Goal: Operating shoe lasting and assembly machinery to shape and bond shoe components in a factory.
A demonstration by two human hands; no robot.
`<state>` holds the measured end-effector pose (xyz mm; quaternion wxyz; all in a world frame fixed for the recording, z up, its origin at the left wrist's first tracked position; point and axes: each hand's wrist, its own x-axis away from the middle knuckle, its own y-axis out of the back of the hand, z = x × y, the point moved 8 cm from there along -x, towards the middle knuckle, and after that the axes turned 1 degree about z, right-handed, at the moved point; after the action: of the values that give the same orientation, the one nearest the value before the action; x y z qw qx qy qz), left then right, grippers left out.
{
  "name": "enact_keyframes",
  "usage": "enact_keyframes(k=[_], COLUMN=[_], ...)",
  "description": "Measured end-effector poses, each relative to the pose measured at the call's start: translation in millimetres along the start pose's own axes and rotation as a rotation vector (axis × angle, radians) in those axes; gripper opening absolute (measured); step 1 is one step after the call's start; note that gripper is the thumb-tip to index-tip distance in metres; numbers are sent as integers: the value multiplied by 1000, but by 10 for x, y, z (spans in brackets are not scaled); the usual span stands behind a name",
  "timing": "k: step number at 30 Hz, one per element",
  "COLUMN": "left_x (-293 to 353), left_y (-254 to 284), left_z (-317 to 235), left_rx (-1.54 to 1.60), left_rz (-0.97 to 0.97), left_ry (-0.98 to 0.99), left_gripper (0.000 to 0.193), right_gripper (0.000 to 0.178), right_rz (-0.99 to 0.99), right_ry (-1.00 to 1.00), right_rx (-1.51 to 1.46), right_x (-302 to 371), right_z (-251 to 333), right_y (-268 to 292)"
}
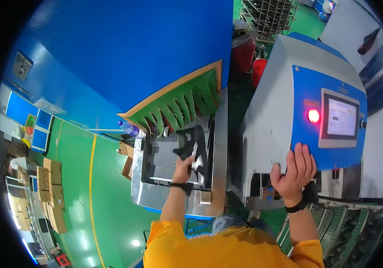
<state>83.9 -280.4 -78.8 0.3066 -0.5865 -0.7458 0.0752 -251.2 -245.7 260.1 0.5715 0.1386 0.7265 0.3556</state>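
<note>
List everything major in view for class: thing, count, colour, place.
Housing: one, blue, top left
Strip curtain: one, green, housing's edge
Tray: one, grey, before curtain
Shoe: at least one, mostly black, above tray
Bottle: one, purplish, curtain's left end
Cabinet: one, grey and blue, right
Screen: one, whitish, on cabinet
Lamp: one, red, beside screen
Bucket: one, red, behind cabinet
Boxes: several, brown, left
Sleeves: two, yellow, bottom
Left fingers: partly hidden, bare, on shoe
Right fingers: five, bare, at cabinet
</note>
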Motion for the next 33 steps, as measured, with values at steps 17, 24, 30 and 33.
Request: enact_keyframes(k=[17,24,30,33], left_x=[2491,2664,2989,2596], left_y=[-2304,-2998,-3148,-2816], left_z=[-283,447,444,593], left_rx=[-850,-1282,-1027,-500], left_rz=[-217,327,520,117], left_ry=[-447,-642,-717,52], left_gripper=[37,25,15,13], right_gripper=[107,89,75,69], right_rz=[463,602,365,282], right_ry=[-501,-1000,-1523,-1678], right_rx=[-1412,-1779,-2139,-2337], right_x=[710,1916,2545,2687], right_z=[98,-709,-878,-850], right_y=[260,-56,261,325])
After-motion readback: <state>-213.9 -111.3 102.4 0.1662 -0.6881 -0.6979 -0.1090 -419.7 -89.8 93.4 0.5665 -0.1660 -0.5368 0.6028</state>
